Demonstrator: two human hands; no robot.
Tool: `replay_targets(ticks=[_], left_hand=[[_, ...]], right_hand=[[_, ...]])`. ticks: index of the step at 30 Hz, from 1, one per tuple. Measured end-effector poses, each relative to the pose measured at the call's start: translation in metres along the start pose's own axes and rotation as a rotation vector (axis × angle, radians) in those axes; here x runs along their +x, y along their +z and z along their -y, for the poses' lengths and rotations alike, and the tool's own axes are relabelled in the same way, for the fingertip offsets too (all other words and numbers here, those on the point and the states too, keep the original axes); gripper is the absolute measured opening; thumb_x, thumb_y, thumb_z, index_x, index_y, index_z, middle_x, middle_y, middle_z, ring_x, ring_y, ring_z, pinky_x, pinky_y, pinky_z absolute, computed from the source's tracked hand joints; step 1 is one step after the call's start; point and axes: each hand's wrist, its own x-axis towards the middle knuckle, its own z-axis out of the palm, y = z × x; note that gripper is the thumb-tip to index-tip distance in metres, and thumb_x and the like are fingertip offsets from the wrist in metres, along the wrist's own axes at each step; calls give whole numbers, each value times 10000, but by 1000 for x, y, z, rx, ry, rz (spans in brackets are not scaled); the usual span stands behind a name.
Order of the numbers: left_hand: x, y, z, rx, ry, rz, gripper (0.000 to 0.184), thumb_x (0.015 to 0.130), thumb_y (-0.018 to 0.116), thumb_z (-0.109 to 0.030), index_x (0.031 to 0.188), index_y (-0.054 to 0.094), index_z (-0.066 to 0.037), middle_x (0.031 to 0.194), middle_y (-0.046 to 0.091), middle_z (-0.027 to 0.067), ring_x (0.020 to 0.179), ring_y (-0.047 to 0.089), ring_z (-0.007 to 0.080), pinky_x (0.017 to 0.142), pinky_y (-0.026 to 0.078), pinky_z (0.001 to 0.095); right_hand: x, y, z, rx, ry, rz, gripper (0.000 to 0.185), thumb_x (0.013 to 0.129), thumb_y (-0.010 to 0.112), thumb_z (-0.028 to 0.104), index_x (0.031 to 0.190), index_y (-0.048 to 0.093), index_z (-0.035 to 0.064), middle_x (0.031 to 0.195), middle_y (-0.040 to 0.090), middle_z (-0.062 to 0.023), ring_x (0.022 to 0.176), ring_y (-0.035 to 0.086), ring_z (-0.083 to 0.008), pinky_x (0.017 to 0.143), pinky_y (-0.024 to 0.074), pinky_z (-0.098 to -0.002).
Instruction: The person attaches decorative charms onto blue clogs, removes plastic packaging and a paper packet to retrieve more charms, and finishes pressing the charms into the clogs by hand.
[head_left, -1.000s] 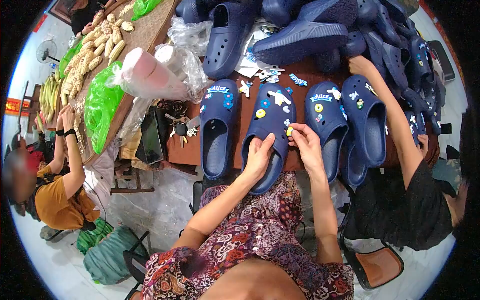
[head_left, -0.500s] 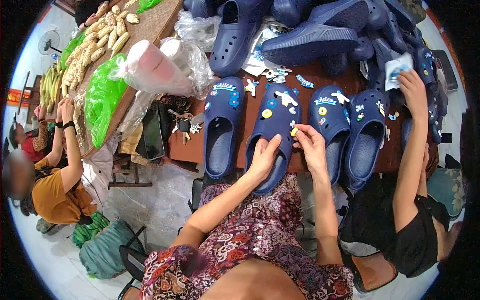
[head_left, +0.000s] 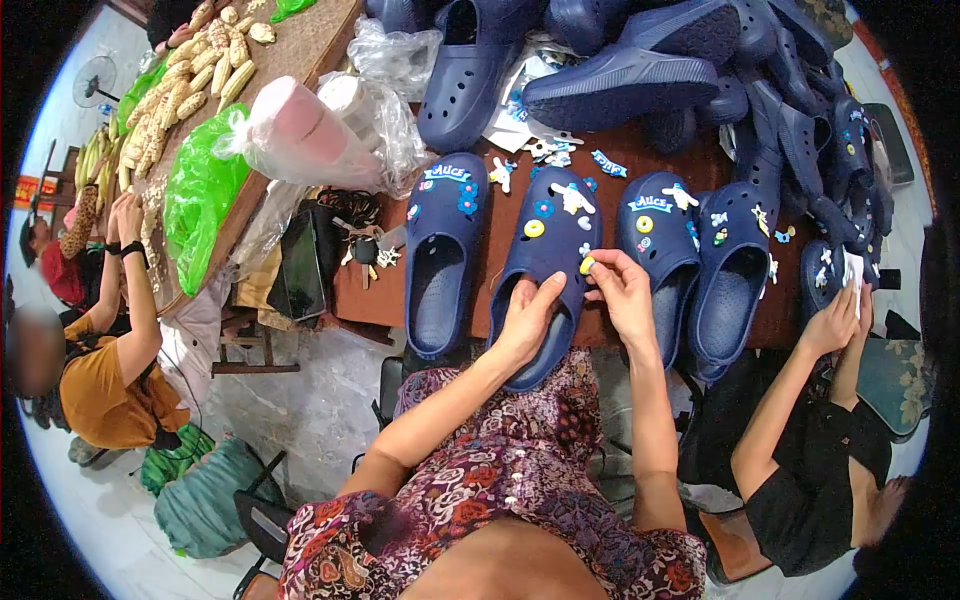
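Note:
My left hand [head_left: 530,318] grips a navy clog [head_left: 546,240] at its opening, thumb on top and fingers inside. Pinched in my right hand [head_left: 618,290] is a small yellow charm [head_left: 587,265], held against the right side of that clog's upper. This upper bears a white figure, a blue flower and a yellow ring charm. To the left lies a clog with an ALICE charm [head_left: 447,172] and blue flowers. On the right are another ALICE clog [head_left: 652,235] and a decorated clog [head_left: 731,275] resting partly over one more.
Navy clogs [head_left: 620,85] are piled at the back. Loose charms [head_left: 552,150] lie before them. Plastic-wrapped cups [head_left: 300,130], a green bag [head_left: 205,190] and corn [head_left: 175,95] are at left. A co-worker's hands [head_left: 840,318] hold something white at right; another person [head_left: 110,375] is at left.
The co-worker at right has brought a white packet from the pile down toward the table's right edge. My hands stay on the same clog, the yellow charm still pinched at its side.

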Motion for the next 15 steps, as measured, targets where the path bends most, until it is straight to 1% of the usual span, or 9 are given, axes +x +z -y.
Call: replay_targets(ticks=[1,3,4,6,8,10,12,13,15], left_hand=[[0,-1,2,11,1,-13,305,990,540,-159,1223,505,34,1161,601,67,1030,573,114,897,469,279],[1,-4,3,24,1,-22,297,991,538,-158,1217,507,32,1159,602,65,1026,574,114,893,470,279],[-1,-6,3,52,-18,-15,292,989,541,-157,1212,507,30,1157,602,64,1024,575,114,892,470,277],[-2,-5,2,79,-40,-10,287,988,543,-156,1206,508,28,1156,603,62,1023,575,114,891,470,276],[-2,1,1,29,-3,-39,296,982,553,-154,1208,502,30,1153,603,61,1021,575,114,890,469,273],[-1,-3,4,35,-16,-42,303,979,557,-152,1214,501,31,1157,600,61,1028,571,111,895,465,269],[-1,-4,6,42,-27,-46,310,976,562,-151,1220,500,31,1161,598,61,1035,566,109,900,461,265],[-1,-3,6,40,-16,-61,312,977,560,-149,1224,498,32,1169,594,63,1044,562,108,909,456,267],[-1,0,6,38,-8,-73,314,978,558,-147,1229,497,32,1176,590,64,1052,557,108,919,450,268]], right_hand=[[0,0,2,0,1,-3,196,952,596,123,1111,626,13,955,666,-43,816,625,-92,661,550,-233],[2,1,7,-129,2,-14,177,934,607,111,1074,649,11,924,675,-42,782,634,-96,643,555,-235],[3,2,11,-130,2,-15,177,934,607,111,1074,649,11,924,675,-42,782,634,-96,643,555,-235],[2,5,20,-261,-7,-42,152,906,631,95,1022,675,7,901,675,-42,753,634,-99,638,549,-236],[5,4,26,-292,-20,-25,140,891,644,86,994,684,0,895,679,-48,746,637,-102,636,541,-239],[8,3,27,-324,-35,-10,128,876,657,77,965,693,-6,890,682,-54,739,639,-104,634,534,-242],[10,3,27,-445,-129,-16,110,852,678,62,927,700,-15,845,697,-68,721,647,-102,635,517,-249],[11,3,29,-445,-129,-18,110,852,678,62,927,700,-15,845,697,-68,721,647,-102,635,517,-249],[13,2,34,-405,-105,31,97,837,693,57,904,705,-12,795,706,-74,695,654,-103,639,512,-253]])
